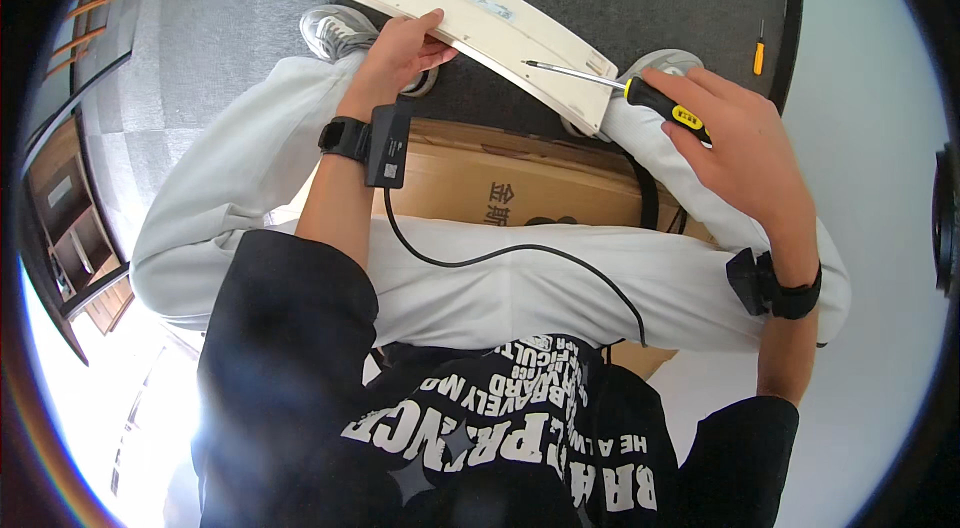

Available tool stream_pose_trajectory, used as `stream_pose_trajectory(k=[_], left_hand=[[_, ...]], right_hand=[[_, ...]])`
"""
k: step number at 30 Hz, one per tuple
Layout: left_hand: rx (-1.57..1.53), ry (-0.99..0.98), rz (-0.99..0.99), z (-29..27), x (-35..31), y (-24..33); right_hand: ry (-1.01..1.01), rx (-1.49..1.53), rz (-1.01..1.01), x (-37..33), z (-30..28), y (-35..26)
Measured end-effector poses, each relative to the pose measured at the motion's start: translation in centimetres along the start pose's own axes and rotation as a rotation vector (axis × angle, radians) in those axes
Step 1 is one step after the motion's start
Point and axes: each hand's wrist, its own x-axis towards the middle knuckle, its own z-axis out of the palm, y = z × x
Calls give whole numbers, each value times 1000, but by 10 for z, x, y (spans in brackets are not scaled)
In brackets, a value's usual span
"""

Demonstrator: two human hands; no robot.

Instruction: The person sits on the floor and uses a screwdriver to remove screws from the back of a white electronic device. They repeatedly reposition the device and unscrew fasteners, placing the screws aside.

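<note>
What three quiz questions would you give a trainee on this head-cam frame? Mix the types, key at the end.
1. True or false: the left hand grips the near edge of the cream panel.

2. Multiple choice: in the picture, the tip of the black-and-yellow screwdriver in the right hand shows over which thing?
A) the cardboard box
B) the cream panel
C) the wristwatch

3. Fill in the colour: the loose screwdriver, lying toward the right of the picture and held by neither hand, has an ____ handle.

Key: 1. True. 2. B. 3. Orange.
</note>
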Motion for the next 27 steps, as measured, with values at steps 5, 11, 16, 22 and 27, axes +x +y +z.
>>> stream_pose_trajectory(k=[5,11,16,22,27], left_hand=[[157,-20,104,3,-27,25],[224,37,209,2,-26,20],[208,7,246,0,-12,8],[237,27,398,19,-16,7],[360,66,507,35,-23,17]], right_hand=[[68,-18,5,-1,2,-7],[83,63,-25,3,4,-11],[90,62,-41,7,10,-8],[100,46,-43,10,22,-6],[102,23,-38,11,27,-1]])
